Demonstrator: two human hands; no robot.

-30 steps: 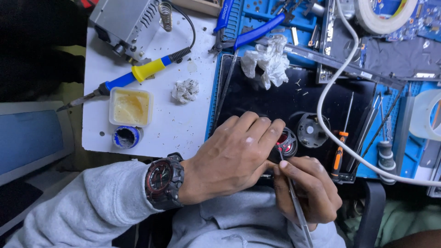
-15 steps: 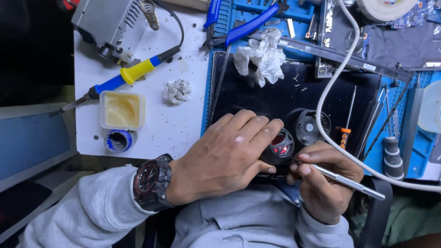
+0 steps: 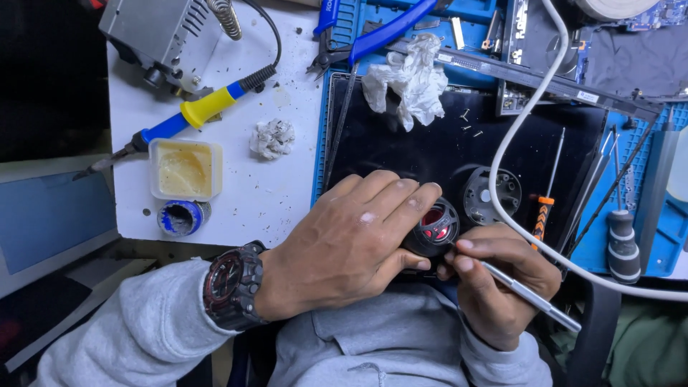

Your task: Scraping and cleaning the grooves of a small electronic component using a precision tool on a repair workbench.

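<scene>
While the left hand curls over a small round black part with a red centre, its fingers wrap the part's far and left sides and the thumb closes in beneath, so the part is gripped firmly at the near edge of the black mat. The right hand sits just right of and nearer than the part, its thumb and first fingers pinching a thin silver tool like a pen. That tool's long axis runs from lower right up toward the left, and its tip, hidden behind the fingertips, points at the part's right-hand edge. Both hands touch or nearly touch the part; the left one covers most of it.

Just beyond the part lies a second round black housing, with a white cable crossing over it. An orange-handled screwdriver lies right of that. Far left on the white board rest a yellow-and-blue soldering iron, a tub of yellow paste and a crumpled tissue.
</scene>
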